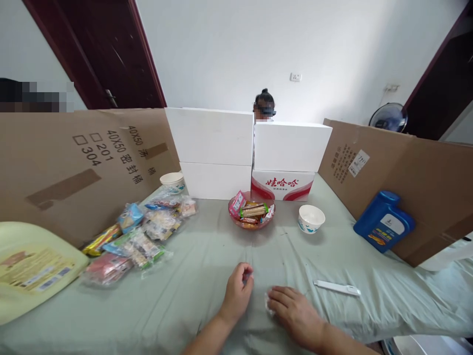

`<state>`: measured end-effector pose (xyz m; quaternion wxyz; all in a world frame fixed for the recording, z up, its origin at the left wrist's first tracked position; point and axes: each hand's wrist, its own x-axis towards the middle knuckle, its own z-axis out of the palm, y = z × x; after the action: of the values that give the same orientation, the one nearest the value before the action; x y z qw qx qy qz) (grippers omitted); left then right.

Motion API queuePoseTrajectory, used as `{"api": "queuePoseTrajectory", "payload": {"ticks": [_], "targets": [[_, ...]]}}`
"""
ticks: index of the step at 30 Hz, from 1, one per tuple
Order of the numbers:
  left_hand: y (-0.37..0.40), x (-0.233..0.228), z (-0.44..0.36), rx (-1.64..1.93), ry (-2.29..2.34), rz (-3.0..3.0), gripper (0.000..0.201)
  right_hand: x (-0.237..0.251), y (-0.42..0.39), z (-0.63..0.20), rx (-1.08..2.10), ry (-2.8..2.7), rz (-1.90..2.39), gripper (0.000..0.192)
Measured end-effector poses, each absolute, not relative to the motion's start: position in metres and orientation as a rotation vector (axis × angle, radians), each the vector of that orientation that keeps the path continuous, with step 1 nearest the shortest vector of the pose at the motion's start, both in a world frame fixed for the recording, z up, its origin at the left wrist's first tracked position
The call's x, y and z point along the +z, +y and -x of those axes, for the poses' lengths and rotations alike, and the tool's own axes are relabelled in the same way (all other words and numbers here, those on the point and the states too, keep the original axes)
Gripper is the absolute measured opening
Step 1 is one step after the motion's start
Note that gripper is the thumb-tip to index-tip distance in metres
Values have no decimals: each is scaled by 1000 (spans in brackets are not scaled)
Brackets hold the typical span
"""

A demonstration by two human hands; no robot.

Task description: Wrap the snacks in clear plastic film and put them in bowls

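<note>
A small wrapped candy (pixel 247 277) sits pinched in the curled fingers of the left hand (pixel 236 293), low over the green cloth (pixel 192 296). The right hand (pixel 295 310) lies flat, fingertips on a white wrapper scrap (pixel 267 301). It seems the unwrapping step; next needs both hands pulling the wrapper. Beyond stands the snack bowl (pixel 252 211).

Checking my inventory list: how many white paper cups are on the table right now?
2. One white paper cup stands at the back left, beside the brown cardboard wall. The other white paper cup sits right of the pink snack bowl. More may be hidden behind boxes.
</note>
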<state>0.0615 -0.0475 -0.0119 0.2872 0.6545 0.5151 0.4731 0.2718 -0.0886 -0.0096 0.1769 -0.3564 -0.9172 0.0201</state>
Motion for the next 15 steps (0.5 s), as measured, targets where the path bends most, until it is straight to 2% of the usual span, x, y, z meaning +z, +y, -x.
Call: {"api": "queuePoseTrajectory", "payload": {"ticks": [3, 6, 8, 12, 15], "targets": [[-45, -11, -63, 1196, 1353, -1772, 10, 26, -42, -314, -40, -2455, 1059, 31], [-43, -10, -65, 1143, 1342, -1793, 9, 76, 24, -359, -364, -2147, 1565, 33], [-42, -10, -65, 1123, 1338, -1805, 9, 97, 63, -380, -414, -2041, 1711, 39], [-44, -9, -65, 1105, 1360, -1818, 9, 95, 111, -393, -270, -2132, 1812, 38], [-44, -9, -67, 1098, 1398, -1831, 10, 83, 124, -394, -170, -2176, 1846, 45]]}}
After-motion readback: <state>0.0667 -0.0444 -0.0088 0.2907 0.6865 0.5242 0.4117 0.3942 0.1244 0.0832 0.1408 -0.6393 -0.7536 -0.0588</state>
